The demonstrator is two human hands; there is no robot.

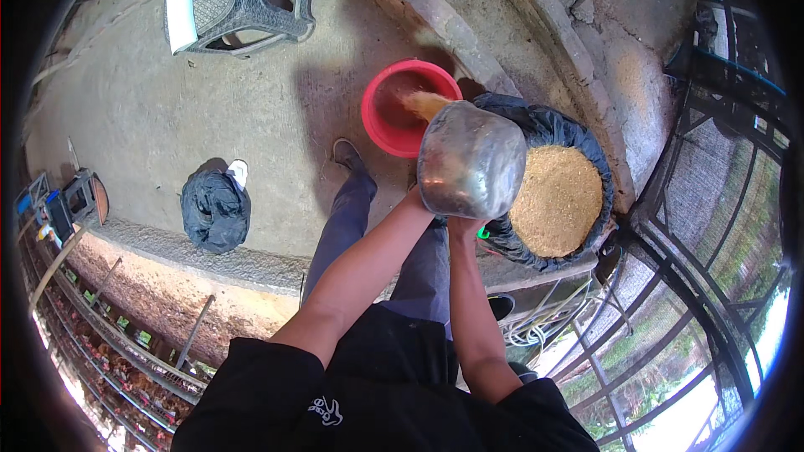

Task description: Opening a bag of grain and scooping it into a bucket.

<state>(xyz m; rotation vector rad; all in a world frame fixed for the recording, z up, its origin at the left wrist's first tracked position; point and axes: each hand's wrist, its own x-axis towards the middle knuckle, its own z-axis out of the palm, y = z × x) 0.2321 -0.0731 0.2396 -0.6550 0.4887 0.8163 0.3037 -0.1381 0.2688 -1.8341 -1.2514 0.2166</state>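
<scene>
Both my hands hold a dented silver metal pot, tipped toward the left. Yellowish grain feed spills from its mouth into a round red tub on the floor. My left hand grips the pot's near left side, and my right hand supports it from the near underside. The pot hides most of the fingers on both hands. Just right of the pot stands a wide container lined with a black bag, filled with yellow-brown ground feed.
A grey plastic stool stands at the far left. A bundled black bag lies on the concrete floor to my left. Low concrete curbs curve behind the tub. Coiled hose and a metal-framed mesh are at right.
</scene>
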